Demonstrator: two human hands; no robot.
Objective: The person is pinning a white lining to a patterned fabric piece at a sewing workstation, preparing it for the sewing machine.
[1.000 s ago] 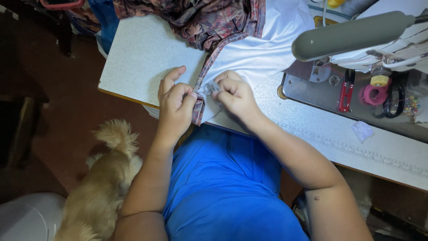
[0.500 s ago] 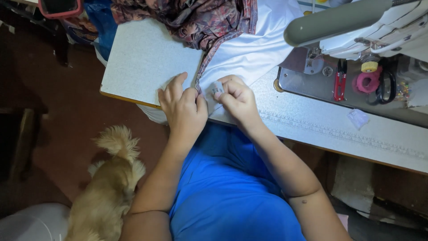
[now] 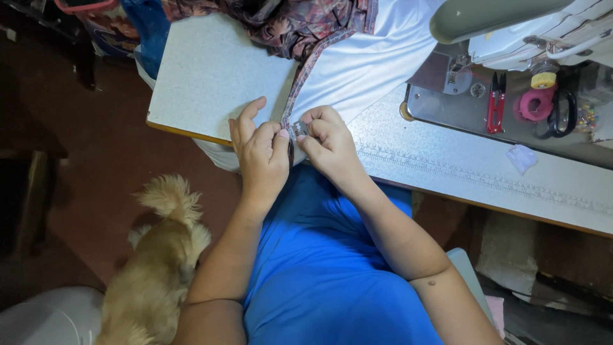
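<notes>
Patterned trim (image 3: 299, 96) pinched between both hands' fingers (image 3: 281, 135) — table edge.

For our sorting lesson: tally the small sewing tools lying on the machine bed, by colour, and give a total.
Red: 1, snips
Pink: 1, tape roll
Black: 1, scissors
Yellow: 1, spool
Total: 4
</notes>
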